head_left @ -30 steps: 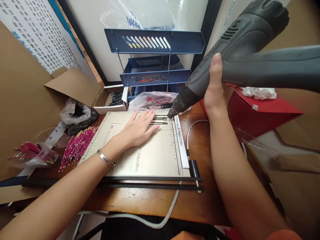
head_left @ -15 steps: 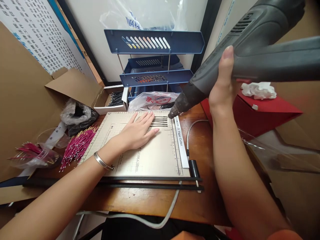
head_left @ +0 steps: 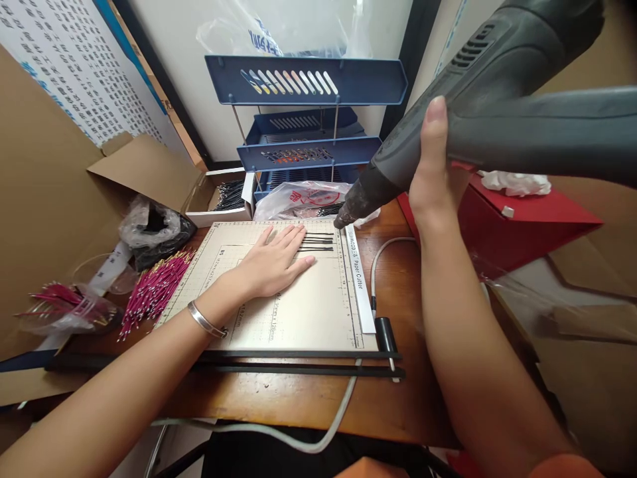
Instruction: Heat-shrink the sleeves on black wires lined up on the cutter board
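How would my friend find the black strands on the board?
On the wooden table lies a pale ruled board. The left hand rests flat on it. The black strands poke past that hand side by side, unlike the bunch in the box.

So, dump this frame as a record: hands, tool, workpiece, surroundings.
left_hand: left hand palm-down on the paper cutter, covering part of the black wires
right_hand: right hand gripping the heat gun
nozzle: nozzle tip close to the exposed wire ends
heat_on: can't tell
workpiece: several black wires, roughly parallel
left_side: magenta wires, piled
behind: blue tray rack
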Demonstrator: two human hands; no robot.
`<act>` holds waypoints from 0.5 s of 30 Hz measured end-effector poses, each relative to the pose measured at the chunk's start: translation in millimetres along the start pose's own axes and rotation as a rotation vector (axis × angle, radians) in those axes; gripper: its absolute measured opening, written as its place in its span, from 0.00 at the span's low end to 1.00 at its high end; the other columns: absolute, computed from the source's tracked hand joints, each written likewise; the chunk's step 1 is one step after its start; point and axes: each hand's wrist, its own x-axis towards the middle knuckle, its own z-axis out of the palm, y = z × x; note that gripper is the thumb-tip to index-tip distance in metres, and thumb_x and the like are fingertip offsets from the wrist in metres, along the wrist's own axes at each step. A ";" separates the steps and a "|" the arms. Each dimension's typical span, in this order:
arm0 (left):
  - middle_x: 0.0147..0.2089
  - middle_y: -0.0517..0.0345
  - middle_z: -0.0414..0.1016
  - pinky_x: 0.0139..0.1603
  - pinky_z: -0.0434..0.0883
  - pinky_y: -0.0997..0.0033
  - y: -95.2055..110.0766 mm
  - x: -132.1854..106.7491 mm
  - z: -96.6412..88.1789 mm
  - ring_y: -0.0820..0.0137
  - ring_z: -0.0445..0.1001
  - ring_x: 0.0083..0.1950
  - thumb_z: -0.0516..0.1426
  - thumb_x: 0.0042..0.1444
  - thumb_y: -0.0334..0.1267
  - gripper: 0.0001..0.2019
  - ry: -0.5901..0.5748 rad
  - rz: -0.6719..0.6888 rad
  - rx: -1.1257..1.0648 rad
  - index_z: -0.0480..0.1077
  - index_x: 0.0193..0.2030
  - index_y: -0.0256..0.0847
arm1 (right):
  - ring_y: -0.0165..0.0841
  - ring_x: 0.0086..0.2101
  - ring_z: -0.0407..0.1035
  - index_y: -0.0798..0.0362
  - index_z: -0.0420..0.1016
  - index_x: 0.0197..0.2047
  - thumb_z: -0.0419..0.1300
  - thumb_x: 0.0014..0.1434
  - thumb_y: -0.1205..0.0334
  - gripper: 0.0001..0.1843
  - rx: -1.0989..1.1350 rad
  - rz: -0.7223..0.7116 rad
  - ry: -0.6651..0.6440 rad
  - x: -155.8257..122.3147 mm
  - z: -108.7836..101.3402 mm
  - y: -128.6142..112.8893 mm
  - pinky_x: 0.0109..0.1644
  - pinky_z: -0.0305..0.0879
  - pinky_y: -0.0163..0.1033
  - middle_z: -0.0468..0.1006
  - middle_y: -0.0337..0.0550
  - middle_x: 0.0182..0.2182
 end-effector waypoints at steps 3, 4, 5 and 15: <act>0.89 0.46 0.39 0.88 0.31 0.44 0.4 -0.8 -0.1 0.56 0.37 0.90 0.35 0.76 0.65 0.44 0.012 0.009 -0.015 0.43 0.88 0.36 | 0.40 0.78 0.59 0.35 0.80 0.62 0.69 0.64 0.38 0.26 0.020 -0.001 -0.070 2.6 1.1 3.9 0.87 0.50 0.52 0.77 0.25 0.70; 0.89 0.46 0.39 0.88 0.32 0.44 0.4 -1.4 -0.7 0.56 0.37 0.90 0.36 0.76 0.65 0.44 0.012 0.011 -0.019 0.43 0.88 0.36 | 0.39 0.78 0.58 0.30 0.80 0.61 0.69 0.64 0.38 0.24 0.020 0.015 -0.102 3.9 1.0 5.3 0.87 0.51 0.51 0.77 0.20 0.69; 0.89 0.46 0.38 0.88 0.32 0.45 0.3 -2.5 -1.6 0.56 0.37 0.90 0.36 0.76 0.65 0.45 0.008 0.010 -0.022 0.43 0.88 0.35 | 0.38 0.79 0.56 0.26 0.80 0.60 0.69 0.63 0.38 0.23 0.018 0.031 -0.121 5.0 0.9 6.6 0.87 0.52 0.51 0.77 0.16 0.69; 0.67 0.44 0.81 0.73 0.67 0.43 -6.0 -25.3 -12.6 0.50 0.76 0.67 0.42 0.77 0.54 0.30 0.374 0.006 -0.048 0.77 0.64 0.38 | 0.37 0.79 0.56 0.26 0.80 0.61 0.64 0.68 0.40 0.19 -0.011 -0.004 -0.063 5.4 3.7 4.8 0.84 0.59 0.49 0.76 0.16 0.70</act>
